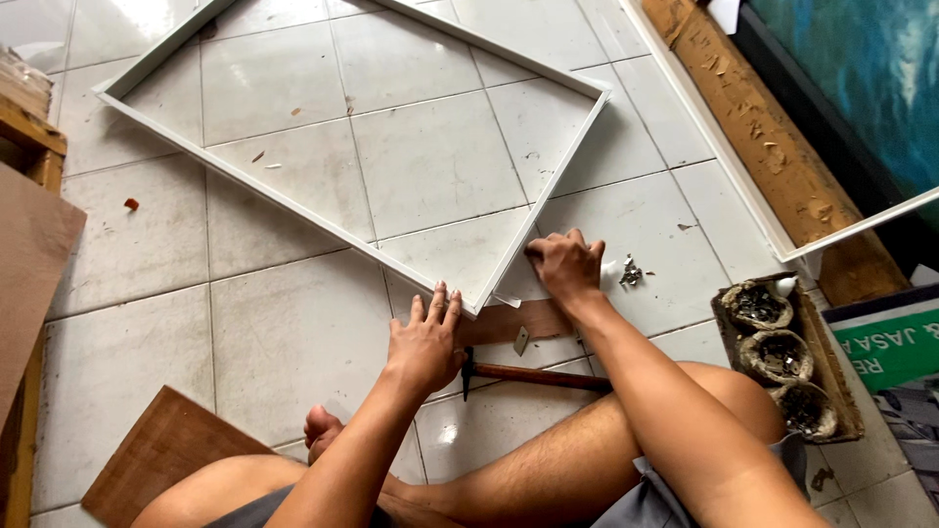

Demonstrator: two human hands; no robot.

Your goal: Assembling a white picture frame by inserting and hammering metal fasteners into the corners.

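White glazed floor tiles with grey grout lines fill the view, and you sit on them cross-legged. Your white picture frame lies flat on the floor in front of you, a thin moulded rectangle turned like a diamond; its far corner is cut off by the top edge, and its near corner points at your knees. Your left hand rests palm-down on that near corner, fingers stretched out flat and together, gripping nothing. Your right hand is curled knuckles-up just beside the frame's right rail; whether the bent fingers pinch something small is hidden beneath the hand. Under the corner sits a flat brown wooden strip, partly covered by your left hand. A hammer with a reddish wooden handle lies near your shin, its dark head half hidden behind your left wrist. A small heap of metal bits, too tiny to make out, lies by your right hand. At right, a wooden tray holds three rough round cups of dark hardware. A brown board lies at lower left, and a second white frame runs off the right edge.
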